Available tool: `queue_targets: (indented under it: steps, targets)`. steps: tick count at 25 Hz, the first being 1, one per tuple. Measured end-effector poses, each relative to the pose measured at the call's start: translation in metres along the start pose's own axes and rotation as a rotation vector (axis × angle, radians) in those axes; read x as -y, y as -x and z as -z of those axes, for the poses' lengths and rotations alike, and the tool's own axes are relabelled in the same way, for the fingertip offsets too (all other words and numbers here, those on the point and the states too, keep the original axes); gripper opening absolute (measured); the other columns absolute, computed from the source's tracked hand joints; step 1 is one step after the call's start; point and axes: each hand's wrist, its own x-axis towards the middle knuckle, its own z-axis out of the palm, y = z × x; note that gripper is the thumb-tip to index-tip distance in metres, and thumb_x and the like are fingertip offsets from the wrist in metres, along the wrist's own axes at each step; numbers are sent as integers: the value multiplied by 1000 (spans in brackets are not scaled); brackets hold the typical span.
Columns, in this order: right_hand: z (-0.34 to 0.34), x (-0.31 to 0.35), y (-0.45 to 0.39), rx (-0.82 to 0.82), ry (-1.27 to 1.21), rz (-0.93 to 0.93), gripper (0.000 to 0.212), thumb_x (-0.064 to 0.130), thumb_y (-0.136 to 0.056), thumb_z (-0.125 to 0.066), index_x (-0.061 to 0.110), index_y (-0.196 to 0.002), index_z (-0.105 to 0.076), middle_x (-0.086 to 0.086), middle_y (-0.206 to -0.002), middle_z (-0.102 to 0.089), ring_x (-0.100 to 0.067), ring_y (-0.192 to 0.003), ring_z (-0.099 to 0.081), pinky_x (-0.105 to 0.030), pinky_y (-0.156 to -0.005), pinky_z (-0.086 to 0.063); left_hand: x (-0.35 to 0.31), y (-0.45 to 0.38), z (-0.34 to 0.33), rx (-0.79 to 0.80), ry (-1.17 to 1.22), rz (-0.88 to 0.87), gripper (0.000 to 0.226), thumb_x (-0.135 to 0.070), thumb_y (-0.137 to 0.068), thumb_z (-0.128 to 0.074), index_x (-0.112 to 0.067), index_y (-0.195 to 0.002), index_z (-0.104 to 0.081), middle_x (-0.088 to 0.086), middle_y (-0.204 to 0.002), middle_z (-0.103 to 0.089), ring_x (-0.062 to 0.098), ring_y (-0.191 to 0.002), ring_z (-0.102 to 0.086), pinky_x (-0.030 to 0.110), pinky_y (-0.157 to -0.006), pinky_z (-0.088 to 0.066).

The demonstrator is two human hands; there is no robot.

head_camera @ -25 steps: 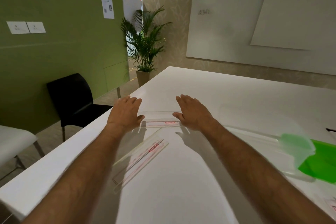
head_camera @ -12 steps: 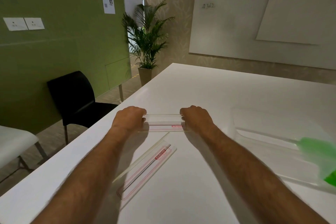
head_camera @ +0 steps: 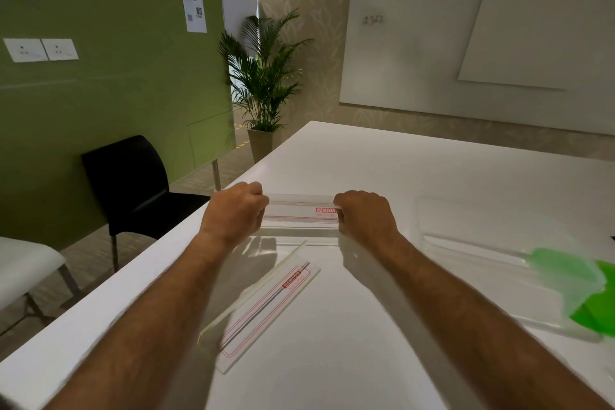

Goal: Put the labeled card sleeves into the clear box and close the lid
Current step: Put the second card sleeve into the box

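A stack of clear card sleeves with a red label (head_camera: 301, 212) is held a little above the white table (head_camera: 432, 170). My left hand (head_camera: 233, 215) grips its left end and my right hand (head_camera: 364, 216) grips its right end, both with fingers closed. A second labeled sleeve stack (head_camera: 263, 303) lies diagonally on the table below my hands. The clear box (head_camera: 472, 226) sits to the right, with its open lid lying toward me; its edges are faint.
Green translucent sheets (head_camera: 585, 293) lie at the table's right edge by the box. A black chair (head_camera: 129, 183) and a white seat (head_camera: 23, 263) stand left of the table. A potted palm (head_camera: 266, 76) and whiteboards stand beyond the far edge.
My hands went from flat and open beside the sleeve stack to closed on its ends, and the stack has risen slightly off the table.
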Motion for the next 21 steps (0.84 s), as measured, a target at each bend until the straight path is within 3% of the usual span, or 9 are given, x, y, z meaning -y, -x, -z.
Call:
queue_targets:
  steps: [2, 4, 5, 7, 12, 16, 19, 21]
  targets:
    - [12, -4, 3, -62, -125, -24, 31, 26, -80, -65, 21, -111, -63, 0, -110, -69, -28, -96, -65, -36, -75, -54, -1, 1, 11, -79, -18, -42, 18, -7, -82, -70, -11, -66, -68, 4, -67, -62, 28, -56, -58, 27, -40, -40]
    - [26, -11, 6, -16, -267, 1, 75, 37, -74, -76, 25, -141, -43, 0, -145, -51, -23, -127, -51, -42, -97, -49, -2, 1, 22, -148, -27, -86, 16, -9, -86, -68, -12, -71, -70, 4, -68, -64, 27, -56, -58, 29, -42, -42]
    - [34, -15, 8, 11, -300, 34, 94, 42, -70, -80, 27, -148, -31, 1, -154, -38, -22, -136, -41, -44, -104, -44, -2, 1, 27, -184, -24, -101, 15, -10, -88, -67, -11, -73, -71, 4, -69, -65, 27, -55, -58, 31, -43, -44]
    - [46, -24, 14, -21, -274, 107, 107, 45, -66, -84, 27, -151, -22, 0, -159, -30, -22, -140, -35, -46, -105, -44, -5, 0, 36, -260, -12, -122, 14, -10, -88, -68, -11, -75, -73, 5, -69, -66, 29, -55, -59, 32, -44, -45]
    - [66, -40, 34, -152, -19, 293, 95, 35, -68, -85, 17, -147, -35, -7, -151, -43, -27, -128, -49, -43, -86, -57, -14, -2, 46, -424, 70, -74, 20, -14, -93, -64, -12, -75, -74, 4, -70, -69, 30, -55, -62, 35, -44, -46]
    - [78, -45, 46, -337, 60, 413, 67, 22, -71, -83, 7, -131, -56, -14, -134, -60, -30, -107, -64, -42, -67, -62, -15, -3, 46, -479, 91, -69, 18, -17, -93, -66, -14, -77, -75, 2, -72, -71, 27, -55, -64, 32, -43, -46]
    - [88, -49, 53, -425, 98, 513, 57, 20, -72, -82, 4, -123, -63, -16, -123, -67, -29, -94, -68, -39, -64, -62, -21, -3, 46, -486, 99, -33, 14, -16, -91, -67, -13, -79, -75, 2, -76, -72, 26, -55, -64, 31, -43, -46]
    - [94, -49, 56, -432, 101, 541, 55, 22, -71, -82, 2, -119, -64, -16, -118, -69, -29, -86, -69, -38, -61, -62, -26, -5, 45, -465, 90, -24, 8, -15, -87, -68, -12, -88, -75, 4, -85, -74, 28, -64, -67, 33, -52, -50]
